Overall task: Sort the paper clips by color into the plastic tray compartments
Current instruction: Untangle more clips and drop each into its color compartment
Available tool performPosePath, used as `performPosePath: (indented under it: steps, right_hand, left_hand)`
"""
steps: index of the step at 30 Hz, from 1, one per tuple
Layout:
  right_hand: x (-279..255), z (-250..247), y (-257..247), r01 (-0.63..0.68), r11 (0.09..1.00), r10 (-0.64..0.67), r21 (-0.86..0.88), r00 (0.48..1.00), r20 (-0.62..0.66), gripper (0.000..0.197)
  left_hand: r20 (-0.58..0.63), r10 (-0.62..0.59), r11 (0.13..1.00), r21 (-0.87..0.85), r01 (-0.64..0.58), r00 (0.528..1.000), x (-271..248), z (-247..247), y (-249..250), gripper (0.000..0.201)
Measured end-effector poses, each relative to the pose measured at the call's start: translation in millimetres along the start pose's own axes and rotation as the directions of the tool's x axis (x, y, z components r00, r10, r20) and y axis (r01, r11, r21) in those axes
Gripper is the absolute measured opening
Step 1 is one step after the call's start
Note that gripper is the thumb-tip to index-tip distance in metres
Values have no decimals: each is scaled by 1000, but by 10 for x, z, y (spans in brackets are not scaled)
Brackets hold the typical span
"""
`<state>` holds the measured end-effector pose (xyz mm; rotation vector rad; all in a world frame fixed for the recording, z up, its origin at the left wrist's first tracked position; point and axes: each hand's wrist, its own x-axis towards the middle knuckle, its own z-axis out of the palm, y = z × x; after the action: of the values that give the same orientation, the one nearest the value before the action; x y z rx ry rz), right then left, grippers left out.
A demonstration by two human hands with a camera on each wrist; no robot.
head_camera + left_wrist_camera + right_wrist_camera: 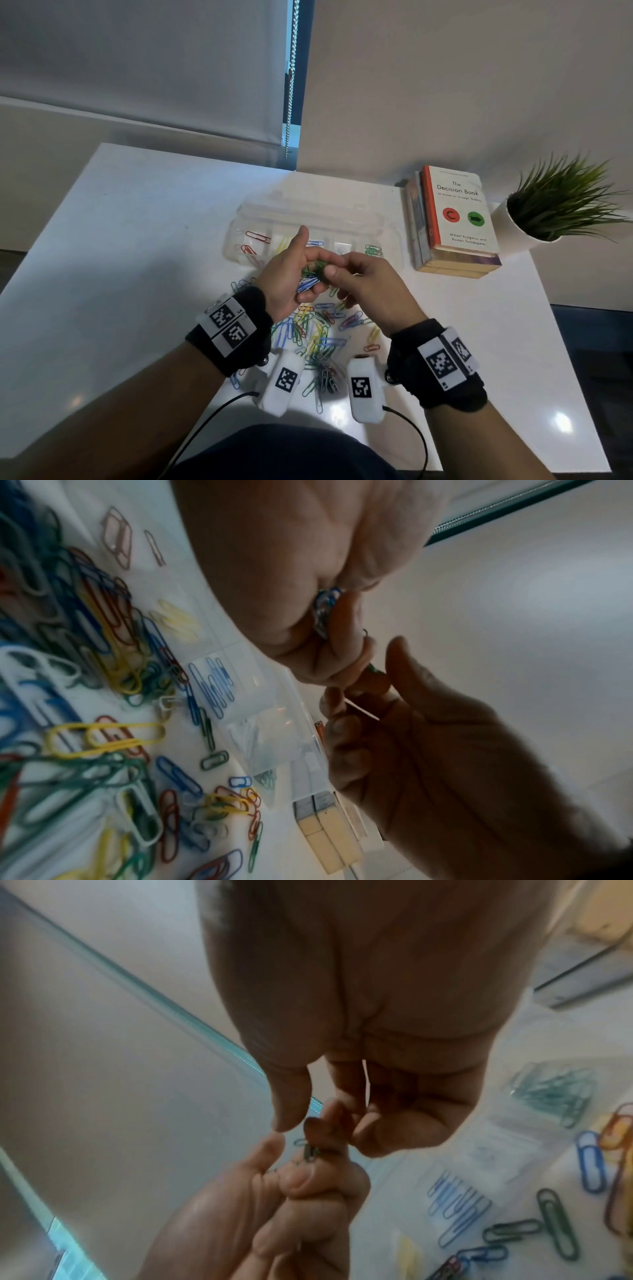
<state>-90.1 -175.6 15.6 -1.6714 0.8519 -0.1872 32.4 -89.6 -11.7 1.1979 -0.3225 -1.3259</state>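
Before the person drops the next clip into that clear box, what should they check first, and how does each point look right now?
1. Left hand grips a bunch of clips, blue and green mixed: ok.
2. Right hand fingers have one single green clip pinched free of the bunch: cannot tell, fingers cover it.
3. Plastic tray is open and within reach just beyond the hands: ok.
4. Green compartment, at the tray's right end, holds only green clips: ok.
5. Pile of unsorted clips remains on the table, so sorting is unfinished: not ok.
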Motion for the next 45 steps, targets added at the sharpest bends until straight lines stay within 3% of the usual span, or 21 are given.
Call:
performPosePath:
  steps: [8, 13, 19, 24, 28, 32, 35, 37, 40, 45]
  right_hand:
    - [52, 82, -50, 24, 998, -22, 51, 999, -44, 16]
    - [59, 87, -118, -5, 993, 9, 116, 999, -33, 9]
    - [132, 110, -31, 59, 992, -73, -110, 989, -126, 7]
    - [101, 187, 43, 163, 911, -239, -379, 957, -162, 12]
    - [83, 166, 59, 178, 937, -232, -302, 960, -156, 14]
    - [114, 39, 62, 110, 982, -133, -152, 979, -154, 16]
    - [136, -91, 56, 62, 996, -51, 62, 983, -178, 15]
    - [164, -209, 57, 29, 993, -5, 116, 979, -203, 16]
    - [288, -421, 146, -9, 1000, 10, 6, 953, -303, 19]
    - [491, -632, 227, -132, 919, -29, -372, 918, -397, 20]
  left_hand:
    - [-38, 114, 974, 199, -104, 993, -16, 118, -9, 63]
    - [-90, 128, 947, 307, -94, 988, -52, 177, -2, 29]
    - [-43, 106, 933, 351, -84, 993, -41, 132, 19, 33]
    - [-63, 52, 946, 322, -29, 997, -39, 126, -9, 31]
    - [-44, 27, 935, 353, -10, 999, -32, 95, -15, 31]
    - [-9, 2, 965, 264, 1, 1000, -26, 108, 26, 26]
    - [-2, -8, 983, 183, 8, 1000, -4, 96, 22, 41]
    - [-19, -44, 994, 103, 45, 999, 17, 61, 12, 53]
    - [-33, -145, 982, -129, 140, 989, 36, -2, 13, 57]
    - [4, -239, 842, -497, 209, 971, 13, -63, 38, 47]
